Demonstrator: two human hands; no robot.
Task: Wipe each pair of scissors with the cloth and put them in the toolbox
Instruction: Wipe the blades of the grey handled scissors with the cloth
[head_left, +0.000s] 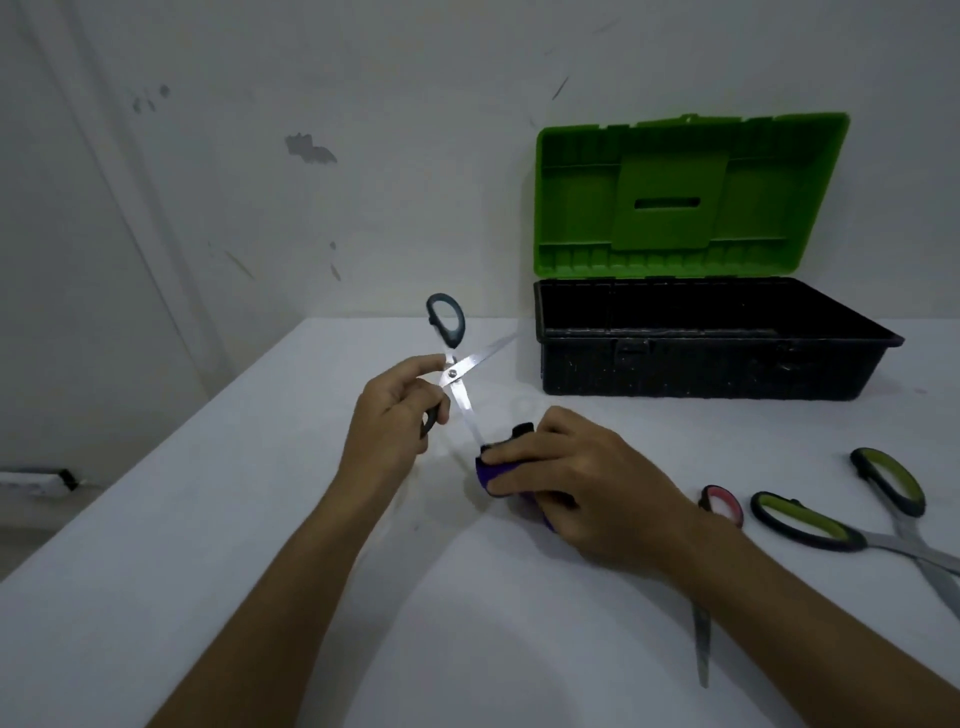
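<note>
The toolbox (711, 358) is sitting on the table (208, 545) at the far right against the wall (363, 104), its lid (691, 195) standing up behind it. Left of it and nearer, the left hand (387, 421) is holding the opened scissors (453, 371) above the table, one blade reaching down into the cloth (491, 470) under the right hand (582, 488). Two more pairs (826, 527) are lying on the table at the near right, one partly hidden behind the right forearm.

Dim, soft focus, faint shadows, wide-angle edge distortion
</note>
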